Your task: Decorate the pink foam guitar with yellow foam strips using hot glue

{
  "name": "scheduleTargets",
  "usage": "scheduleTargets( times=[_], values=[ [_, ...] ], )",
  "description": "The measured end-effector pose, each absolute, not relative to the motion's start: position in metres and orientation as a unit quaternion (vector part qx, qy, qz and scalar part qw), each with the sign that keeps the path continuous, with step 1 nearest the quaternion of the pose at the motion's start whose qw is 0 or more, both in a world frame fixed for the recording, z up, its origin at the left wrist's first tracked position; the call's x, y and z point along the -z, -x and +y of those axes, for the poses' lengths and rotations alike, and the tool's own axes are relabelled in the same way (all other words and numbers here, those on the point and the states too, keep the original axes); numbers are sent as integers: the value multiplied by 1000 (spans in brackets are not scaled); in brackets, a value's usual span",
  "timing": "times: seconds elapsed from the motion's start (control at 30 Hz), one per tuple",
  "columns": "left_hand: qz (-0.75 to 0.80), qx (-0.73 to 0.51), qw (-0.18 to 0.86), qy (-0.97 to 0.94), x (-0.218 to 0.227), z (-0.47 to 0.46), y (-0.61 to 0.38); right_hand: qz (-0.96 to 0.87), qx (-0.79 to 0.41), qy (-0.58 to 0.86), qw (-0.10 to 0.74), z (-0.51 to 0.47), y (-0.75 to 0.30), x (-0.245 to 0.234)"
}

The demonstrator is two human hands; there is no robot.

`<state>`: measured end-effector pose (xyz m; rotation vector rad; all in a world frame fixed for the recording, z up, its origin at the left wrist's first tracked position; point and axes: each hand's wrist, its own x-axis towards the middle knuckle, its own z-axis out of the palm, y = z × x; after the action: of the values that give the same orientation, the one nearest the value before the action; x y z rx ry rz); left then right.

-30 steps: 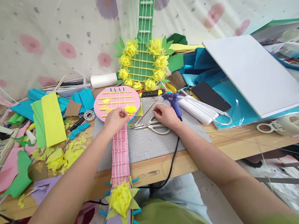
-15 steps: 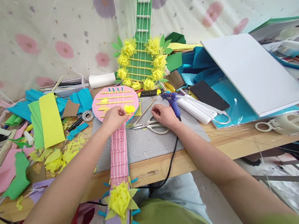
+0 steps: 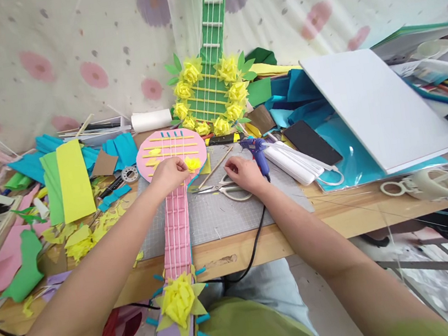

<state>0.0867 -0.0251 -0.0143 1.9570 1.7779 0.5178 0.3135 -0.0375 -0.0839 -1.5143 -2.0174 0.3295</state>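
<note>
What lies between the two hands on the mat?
In the head view, between the left hand and right hand: a thin wooden stick and the scissors blades, on the grey mat.

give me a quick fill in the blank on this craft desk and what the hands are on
The left hand touches a small yellow crepe paper flower on the round body of the ____ cardboard guitar.
The right hand rests over the metal ____ on the grey cutting mat.
The blue hot glue gun stands just beyond the ____ hand.
The tall green guitar model at the back carries ____ paper flowers.
Missing words: pink; scissors; right; yellow.
</note>
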Motion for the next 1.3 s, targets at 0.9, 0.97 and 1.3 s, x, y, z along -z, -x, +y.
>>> scheduleTargets(
  times=[0.9,0.97,1.3],
  values=[
    [663,-225,253,-667,17,-25,-84,-758,-119,574,287,-39,-313,81],
    [671,-221,263,-657,17,-25,-83,-758,-120,574,286,-39,-313,81],
    [649,-373,238,-618,25,-21,-77,-758,-119,569,298,-39,-313,82]
  ],
)
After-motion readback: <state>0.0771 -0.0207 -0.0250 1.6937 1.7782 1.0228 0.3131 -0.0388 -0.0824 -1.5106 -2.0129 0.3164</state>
